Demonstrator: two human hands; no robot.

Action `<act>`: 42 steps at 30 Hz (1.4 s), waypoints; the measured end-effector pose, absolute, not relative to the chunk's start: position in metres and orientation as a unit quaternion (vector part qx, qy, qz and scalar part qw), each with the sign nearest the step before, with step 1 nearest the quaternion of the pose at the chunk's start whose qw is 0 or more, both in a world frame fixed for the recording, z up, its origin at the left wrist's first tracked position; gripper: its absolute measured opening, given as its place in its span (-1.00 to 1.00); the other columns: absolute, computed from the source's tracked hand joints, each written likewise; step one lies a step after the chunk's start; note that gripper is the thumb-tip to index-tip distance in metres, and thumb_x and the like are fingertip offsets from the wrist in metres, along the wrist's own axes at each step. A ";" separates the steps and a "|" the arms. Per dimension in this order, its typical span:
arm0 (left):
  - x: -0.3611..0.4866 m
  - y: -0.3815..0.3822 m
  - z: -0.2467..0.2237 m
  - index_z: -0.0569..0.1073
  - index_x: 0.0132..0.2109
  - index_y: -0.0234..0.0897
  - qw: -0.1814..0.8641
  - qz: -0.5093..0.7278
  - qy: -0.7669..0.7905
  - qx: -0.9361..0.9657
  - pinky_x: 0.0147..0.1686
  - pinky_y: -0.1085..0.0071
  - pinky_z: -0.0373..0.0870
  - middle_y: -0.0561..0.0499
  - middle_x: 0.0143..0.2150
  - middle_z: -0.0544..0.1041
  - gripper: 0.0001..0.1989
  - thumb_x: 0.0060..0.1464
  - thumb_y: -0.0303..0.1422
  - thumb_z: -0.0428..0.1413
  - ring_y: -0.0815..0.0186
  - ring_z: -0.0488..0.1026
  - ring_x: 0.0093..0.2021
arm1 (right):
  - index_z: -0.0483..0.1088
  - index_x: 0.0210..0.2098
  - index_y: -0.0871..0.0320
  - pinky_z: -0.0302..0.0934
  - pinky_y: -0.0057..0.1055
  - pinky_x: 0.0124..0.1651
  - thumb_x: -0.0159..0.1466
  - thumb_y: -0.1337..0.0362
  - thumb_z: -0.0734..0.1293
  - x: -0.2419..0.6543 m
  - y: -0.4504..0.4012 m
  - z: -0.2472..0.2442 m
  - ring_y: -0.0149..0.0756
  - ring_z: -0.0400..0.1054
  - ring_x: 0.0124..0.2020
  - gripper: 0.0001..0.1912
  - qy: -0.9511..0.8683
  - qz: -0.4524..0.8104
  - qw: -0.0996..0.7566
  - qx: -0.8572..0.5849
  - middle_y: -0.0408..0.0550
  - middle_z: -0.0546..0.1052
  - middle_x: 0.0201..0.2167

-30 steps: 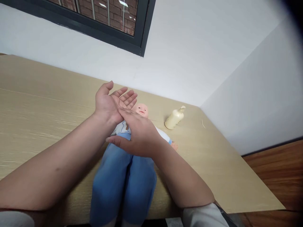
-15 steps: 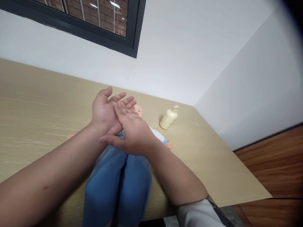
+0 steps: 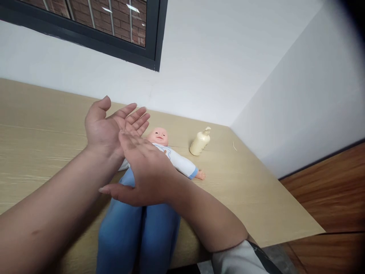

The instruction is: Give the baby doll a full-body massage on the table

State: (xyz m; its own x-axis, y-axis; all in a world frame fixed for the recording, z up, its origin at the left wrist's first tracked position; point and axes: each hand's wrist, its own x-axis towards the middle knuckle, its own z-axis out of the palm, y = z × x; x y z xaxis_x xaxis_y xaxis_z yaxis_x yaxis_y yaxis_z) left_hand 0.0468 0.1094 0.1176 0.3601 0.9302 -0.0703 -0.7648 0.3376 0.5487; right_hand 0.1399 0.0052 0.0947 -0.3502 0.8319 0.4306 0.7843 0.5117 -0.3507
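Observation:
My left hand (image 3: pixel 110 127) is held palm up, its fingers stretched out and its thumb apart. Across its palm edge lies my right hand (image 3: pixel 145 167), back upward, fingers straight and thumb spread to the left. No object shows between the palms. Beneath and behind both hands a baby doll (image 3: pixel 182 164) lies on its back on the wooden table (image 3: pixel 242 198). It wears a white top with blue cuffs and blue trousers, the legs toward me. My hands and forearms hide part of its body and one arm.
A cream pump bottle (image 3: pixel 200 142) stands on the table to the right of the doll's head. Farther right lies a thin pale strip (image 3: pixel 234 146). White walls and a dark-framed window (image 3: pixel 152 53) border the back, with brown wooden panels (image 3: pixel 327 190) at the right.
Both hands have shifted left, and the right hand has slid down toward the left palm's heel side. The doll's face and chest now show. The view has moved slightly.

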 end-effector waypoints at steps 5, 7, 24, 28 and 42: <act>0.050 0.092 0.121 0.47 0.09 -0.23 0.818 0.496 0.172 0.233 -0.02 0.07 0.56 -0.23 0.01 0.57 -0.49 0.18 0.03 0.04 -0.11 0.51 0.12 | -0.24 0.49 0.09 -0.22 -0.08 0.55 0.24 -0.20 0.38 0.143 0.010 0.091 -0.08 -0.29 0.54 0.09 -0.826 -0.003 0.298 -0.478 -0.05 -0.02 0.51; 0.050 0.087 0.123 0.48 0.07 -0.21 0.819 0.498 0.179 0.223 -0.01 0.05 0.55 -0.22 -0.03 0.58 -0.51 0.18 0.03 0.05 -0.12 0.51 0.11 | -0.21 0.48 0.18 -0.30 -0.14 0.56 0.30 -0.17 0.32 0.146 0.012 0.092 -0.17 -0.30 0.54 0.01 -0.824 -0.025 0.313 -0.472 -0.01 -0.02 0.51; 0.036 0.097 0.136 0.40 0.18 -0.24 0.793 0.537 0.172 0.232 0.11 0.08 0.49 -0.21 0.03 0.58 -0.44 0.21 0.03 0.00 -0.09 0.46 0.18 | -0.04 0.45 0.16 -0.17 -0.26 0.53 0.25 -0.26 0.33 0.142 0.003 0.095 -0.18 -0.20 0.52 0.01 -0.830 -0.020 0.316 -0.459 -0.03 0.02 0.50; 0.042 0.093 0.130 0.42 0.12 -0.30 0.799 0.521 0.176 0.244 0.06 0.06 0.54 -0.24 0.01 0.57 -0.43 0.21 0.05 -0.02 -0.07 0.51 0.12 | -0.06 0.45 0.23 -0.15 -0.24 0.53 0.22 -0.29 0.34 0.140 0.002 0.094 -0.08 -0.22 0.53 0.07 -0.829 -0.049 0.302 -0.469 0.02 0.00 0.50; 0.045 0.084 0.129 0.42 0.05 -0.30 0.800 0.496 0.176 0.287 0.09 -0.03 0.50 -0.27 0.10 0.51 -0.46 0.14 0.04 0.03 -0.11 0.46 0.18 | -0.13 0.44 0.39 -0.38 -0.10 0.54 0.30 -0.22 0.30 0.152 0.026 0.083 -0.15 -0.33 0.54 0.05 -0.816 -0.088 0.316 -0.475 0.24 -0.02 0.49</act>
